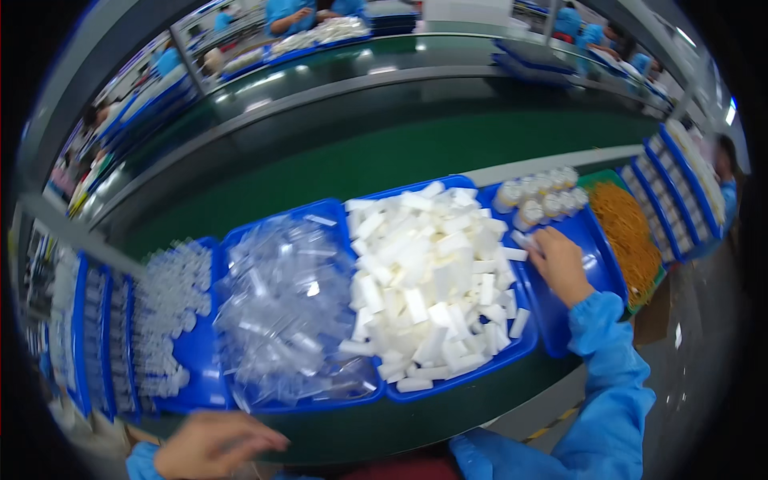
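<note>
My right hand (558, 264) is closed in a pinch over the right-hand blue tray (554, 320). Between its fingertips is a small whitish cylinder (524, 239), partly hidden by the fingers. Just beyond it, several short whitish cylinders with yellowish parts (540, 196) stand in rows at that tray's far end. Left of this hand, a blue tray (524, 344) is heaped with white rectangular blocks (428, 280). At the lower left, my left hand (216, 444) hovers in front of the trays, slightly blurred, its fingers stretched out with nothing visible in them.
Clear plastic sleeves (288, 312) fill another blue tray; small translucent pieces (172, 296) lie in the one left of it. Thin orange strands (624, 236) pile up in a green tray. Stacked trays (672, 192) flank both ends. Beyond runs a green conveyor belt (360, 156), with people working behind.
</note>
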### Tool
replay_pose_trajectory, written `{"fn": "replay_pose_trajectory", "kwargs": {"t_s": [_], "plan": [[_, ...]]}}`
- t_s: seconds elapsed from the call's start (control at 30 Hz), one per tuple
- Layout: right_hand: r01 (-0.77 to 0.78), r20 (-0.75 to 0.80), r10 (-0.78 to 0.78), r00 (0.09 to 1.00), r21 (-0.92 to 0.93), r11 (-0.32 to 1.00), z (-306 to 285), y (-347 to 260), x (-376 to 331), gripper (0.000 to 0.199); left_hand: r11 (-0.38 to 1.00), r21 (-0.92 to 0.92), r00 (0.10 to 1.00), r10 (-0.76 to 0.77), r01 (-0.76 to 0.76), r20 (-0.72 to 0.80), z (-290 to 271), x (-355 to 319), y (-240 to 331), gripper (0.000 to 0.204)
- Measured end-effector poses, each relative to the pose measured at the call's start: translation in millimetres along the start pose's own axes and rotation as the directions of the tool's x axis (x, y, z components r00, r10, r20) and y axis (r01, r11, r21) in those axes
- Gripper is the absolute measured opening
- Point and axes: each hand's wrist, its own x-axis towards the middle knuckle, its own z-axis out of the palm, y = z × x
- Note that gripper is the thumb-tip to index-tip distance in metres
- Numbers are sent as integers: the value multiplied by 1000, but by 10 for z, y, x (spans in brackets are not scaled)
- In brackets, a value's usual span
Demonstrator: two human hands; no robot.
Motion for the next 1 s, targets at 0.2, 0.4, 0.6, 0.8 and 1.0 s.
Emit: {"fn": "replay_pose_trajectory", "kwargs": {"t_s": [0.2,0.4,0.6,0.8,1.0], "plan": [[36,110,-20,994,-147,989,-403,282,-307,16,790,-344,823,-325,507,466,1337,-717,-1312,26],[-54,74,23,997,456,888,-655,-406,-541,15,681,-72,428,-371,729,824,2436,-1447,-2494,27],[239,-111,-217,970,276,931,-327,-564,-776,15,758,480,876,-481,443,-49,1718,-1777,-1961,25],[-4,-77,49,996,502,865,-298,-498,-762,44,689,520,410,339,506,-847,464,-783,-1365,22],[-233,70,295,953,792,564,-451,-803,-789,42,568,542,503,243,619,-829,162,-527,-1998,27]]}}
